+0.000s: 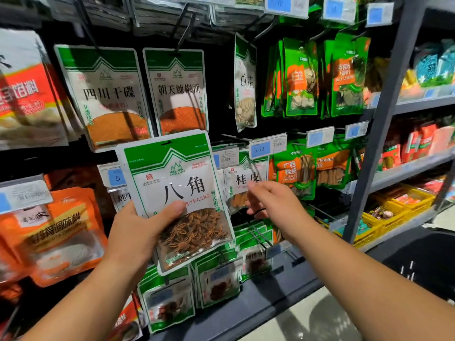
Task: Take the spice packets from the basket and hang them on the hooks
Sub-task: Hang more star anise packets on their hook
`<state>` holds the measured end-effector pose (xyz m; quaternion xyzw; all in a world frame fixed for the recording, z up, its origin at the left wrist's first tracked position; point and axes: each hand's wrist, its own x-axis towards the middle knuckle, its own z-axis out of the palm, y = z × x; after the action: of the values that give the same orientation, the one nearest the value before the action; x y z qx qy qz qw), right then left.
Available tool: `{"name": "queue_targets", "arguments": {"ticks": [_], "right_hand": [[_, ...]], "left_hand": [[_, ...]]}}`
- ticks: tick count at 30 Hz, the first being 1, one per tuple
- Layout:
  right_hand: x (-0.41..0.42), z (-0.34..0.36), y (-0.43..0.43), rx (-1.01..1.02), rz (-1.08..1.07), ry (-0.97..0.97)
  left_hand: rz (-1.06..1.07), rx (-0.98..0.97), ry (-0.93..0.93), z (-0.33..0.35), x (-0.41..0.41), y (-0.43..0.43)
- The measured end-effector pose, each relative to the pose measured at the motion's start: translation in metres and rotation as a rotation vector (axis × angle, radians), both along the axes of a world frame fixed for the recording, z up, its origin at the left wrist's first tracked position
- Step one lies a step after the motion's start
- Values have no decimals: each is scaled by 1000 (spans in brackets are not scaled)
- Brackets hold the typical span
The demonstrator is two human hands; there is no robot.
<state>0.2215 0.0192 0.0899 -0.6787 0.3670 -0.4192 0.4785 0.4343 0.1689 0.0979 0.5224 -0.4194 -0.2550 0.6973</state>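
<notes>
"How far along is it?"
"Midway on this one; the white-and-green plastic star-anise packet (177, 188) is held up before the dark metal shelf rack (379, 134); not yet on a hook."
"And the fingers?"
"The left hand (133, 232) grips its lower half, thumb across the front; the right hand (273, 200) holds nothing, fingers loosely spread, tips near a hanging cinnamon packet (240, 179)."

The star anise packet (177, 193) is glossy plastic film, clear at its lower half (rough pods (194, 232) show through). At the right edge of the shelving (258, 303) the shelf upright (384, 119) is matt grey metal; the price tag holder (268, 145) is shiny clear plastic
</notes>
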Motion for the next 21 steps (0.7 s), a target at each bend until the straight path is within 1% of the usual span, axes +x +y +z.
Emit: {"name": "queue_targets", "arguments": {"ticks": [1,3,6,8,12,13,17,21], "right_hand": [[5,7,14,19,74,-39],[14,14,33,4,161,-51],[21,17,52,-63,196,-32],[22,17,58,-91,221,-53],[24,13,60,3,282,-127],[25,12,61,25,282,-126],[22,5,48,-4,229,-79],[-2,0,22,30,183,-59]], "left_hand": [[-4,1,6,0,-1,1],[-4,1,9,-2,-2,3],[-17,-3,40,-4,-1,5],[-16,-24,50,-3,-2,7],[-31,-19,5,-4,-7,13],[-41,-11,-4,-5,-9,14],[-5,21,-72,-11,-1,16],[26,30,-48,-12,15,23]]}}
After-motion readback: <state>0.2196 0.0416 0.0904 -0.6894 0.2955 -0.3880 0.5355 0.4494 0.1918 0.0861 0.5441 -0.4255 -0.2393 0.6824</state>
